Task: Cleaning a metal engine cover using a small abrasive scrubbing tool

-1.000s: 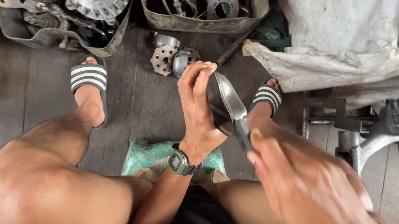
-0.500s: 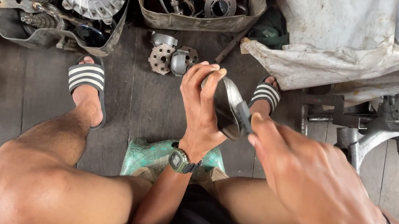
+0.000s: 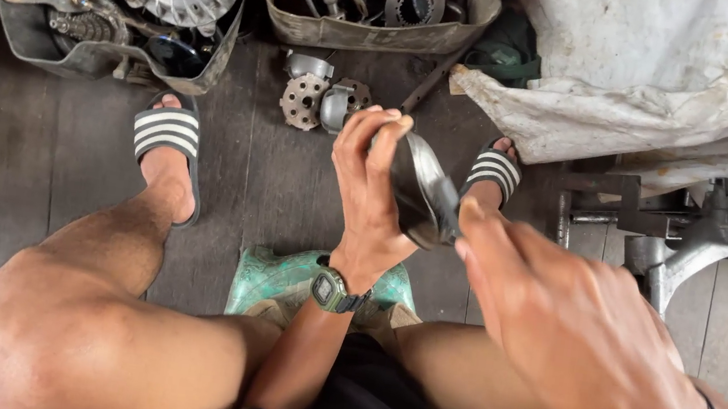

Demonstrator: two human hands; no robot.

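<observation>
Left hand [image 3: 371, 191] fingers gripping grey metal part [image 3: 423, 189], right hand [image 3: 574, 329] fingers closed at its lower edge, open floorboards [image 3: 263, 181] below

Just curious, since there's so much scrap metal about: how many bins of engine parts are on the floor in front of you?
2. A dark bin at the upper left, and a tan bin to its right, top centre. Others may lie outside the view.

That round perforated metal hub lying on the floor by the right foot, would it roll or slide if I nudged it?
The perforated hub lies flat on the wooden floor, so it would probably slide, not roll. It looks like solid metal, likely stiff and heavy for its size. The part beside it may block it.
</observation>
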